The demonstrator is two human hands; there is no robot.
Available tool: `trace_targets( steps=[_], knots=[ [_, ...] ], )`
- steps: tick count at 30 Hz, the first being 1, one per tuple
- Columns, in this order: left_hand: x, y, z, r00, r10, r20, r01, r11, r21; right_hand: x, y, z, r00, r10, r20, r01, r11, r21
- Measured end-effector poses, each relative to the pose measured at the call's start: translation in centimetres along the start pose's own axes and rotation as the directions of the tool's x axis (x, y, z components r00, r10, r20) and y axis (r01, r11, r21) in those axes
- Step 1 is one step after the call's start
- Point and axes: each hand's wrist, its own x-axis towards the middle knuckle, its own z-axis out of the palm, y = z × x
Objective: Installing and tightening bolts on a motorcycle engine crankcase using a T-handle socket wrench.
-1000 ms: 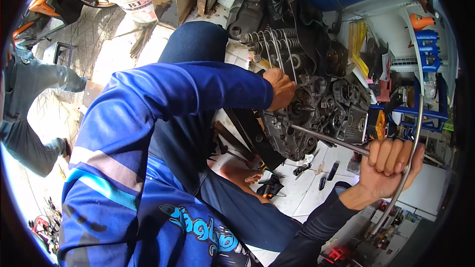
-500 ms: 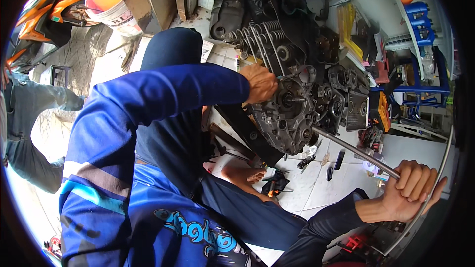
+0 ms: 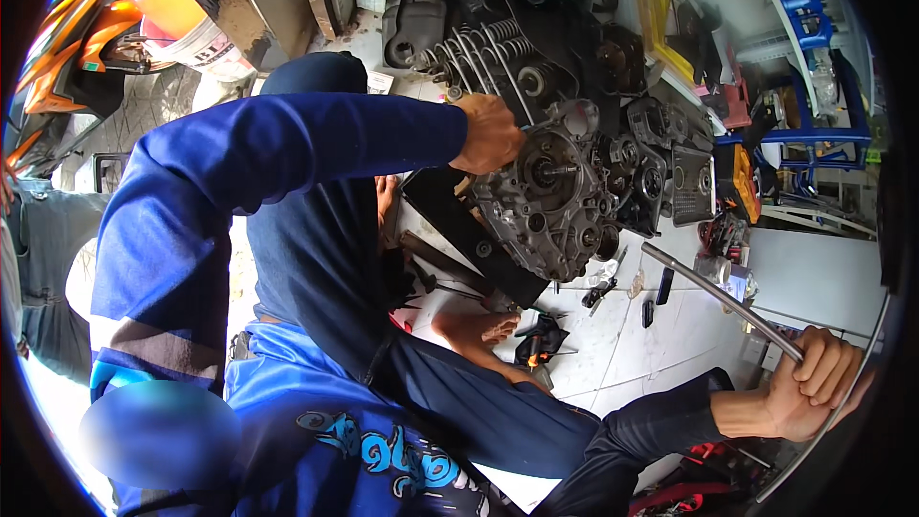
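Observation:
A grey motorcycle engine (image 3: 536, 220) stands on the floor before me, its side open with a shaft showing. My left hand (image 3: 488, 134), at the end of a blue sleeve, grips the engine's upper left edge; its fingers are partly hidden. Out to the right, my right hand (image 3: 814, 385) is wrapped round the handle end of a long steel T-handle wrench (image 3: 723, 299). A thin crossbar (image 3: 814, 450) runs past that hand. The wrench's free end points at the engine's lower right side, a short gap away.
Springs (image 3: 512, 38) and dark engine parts lie behind the engine. Small tools (image 3: 661, 287) are scattered on white tiles. A black case (image 3: 546, 337) with tools sits near my bare foot (image 3: 479, 327). At left are a bucket (image 3: 196, 43) and another person's jeans (image 3: 57, 268).
The wrench's free end has come away from the engine as my right hand moved right and down. My left hand stays on the engine's edge. The whole view has shifted slightly.

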Motion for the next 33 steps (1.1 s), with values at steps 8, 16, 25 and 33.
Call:
trace_targets(
  steps=[8, 16, 25, 33],
  knots=[
    [-1.4, 0.6, -0.6, 0.999, -0.028, -0.022, 0.029, 0.999, 0.038, 0.4, -0.2, 0.5, 0.994, 0.064, 0.088, -0.068, 0.996, 0.049],
    [-0.5, 0.1, -1.2, 0.995, 0.054, 0.088, -0.067, 0.987, 0.149, -0.1, -0.2, 0.4, 0.995, -0.094, -0.033, 0.093, 0.996, -0.008],
    [-0.4, -0.8, -0.5, 0.988, 0.154, 0.007, -0.154, 0.988, 0.022, 2.4, 4.1, 2.1, 1.000, -0.002, 0.023, 0.000, 0.993, 0.117],
    [-1.2, 1.0, -0.7, 0.996, -0.031, -0.090, 0.043, 0.990, 0.135, 3.1, 12.6, 4.1, 0.998, 0.060, 0.006, -0.060, 0.969, 0.238]
  ],
)
